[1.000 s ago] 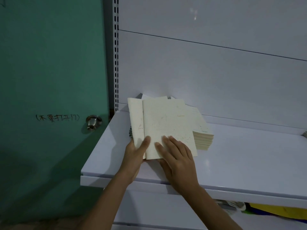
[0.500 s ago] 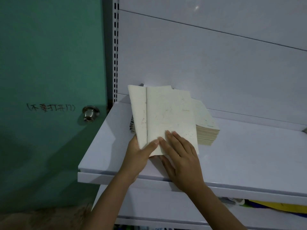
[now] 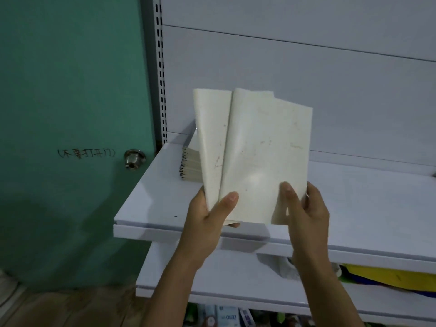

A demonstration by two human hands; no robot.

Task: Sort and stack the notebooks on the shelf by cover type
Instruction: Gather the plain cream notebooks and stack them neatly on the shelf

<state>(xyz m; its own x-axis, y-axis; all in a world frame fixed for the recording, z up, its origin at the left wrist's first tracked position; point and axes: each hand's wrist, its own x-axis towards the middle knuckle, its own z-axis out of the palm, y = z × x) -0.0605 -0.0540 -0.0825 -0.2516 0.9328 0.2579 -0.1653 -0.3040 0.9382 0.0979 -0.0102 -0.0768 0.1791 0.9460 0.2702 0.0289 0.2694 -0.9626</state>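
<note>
I hold several cream-covered notebooks (image 3: 259, 152) fanned out and raised upright above the white shelf (image 3: 354, 204). My left hand (image 3: 207, 218) grips their lower left corner, thumb on the front cover. My right hand (image 3: 304, 208) grips the lower right corner, thumb in front and fingers behind. Behind the raised notebooks, a stack of notebooks (image 3: 190, 164) lies on the shelf at its back left; only its left edge with dark binding marks shows.
A green door (image 3: 70, 90) with a metal knob (image 3: 134, 158) and handwritten characters stands left of the shelf unit. A slotted upright (image 3: 161, 67) runs along the shelf's left side. Lower shelves hold a yellow item (image 3: 389, 277) and small packages (image 3: 226, 317).
Both hands have lifted the cream notebooks off the stack, from lying flat to upright. My right hand went from resting flat on the cover to gripping the lower right corner.
</note>
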